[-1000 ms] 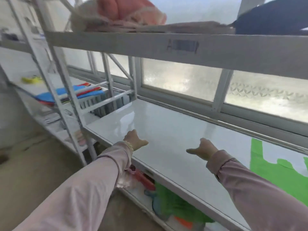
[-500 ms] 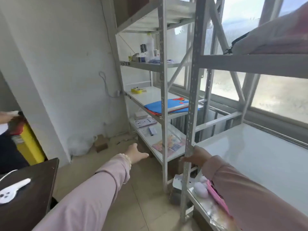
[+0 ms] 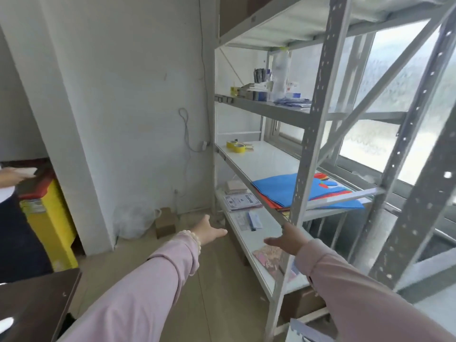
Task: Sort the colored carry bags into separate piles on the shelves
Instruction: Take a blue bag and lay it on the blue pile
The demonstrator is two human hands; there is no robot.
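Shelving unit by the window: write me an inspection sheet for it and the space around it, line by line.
Surface: white middle shelf of a grey metal rack, mostly bare at its far end.
Job's things: stack of flat bags, blue on top, red and orange edges beneath, on that shelf.
Clutter: yellow tape rolls at the shelf's far end; boxes and bottle on the shelf above; papers on the low shelf.
Hands: left hand and right hand both open, holding nothing, below the bag shelf.
Cables: grey cord hanging down the wall.
Surroundings: yellow bin, cardboard box on the floor, frosted window.
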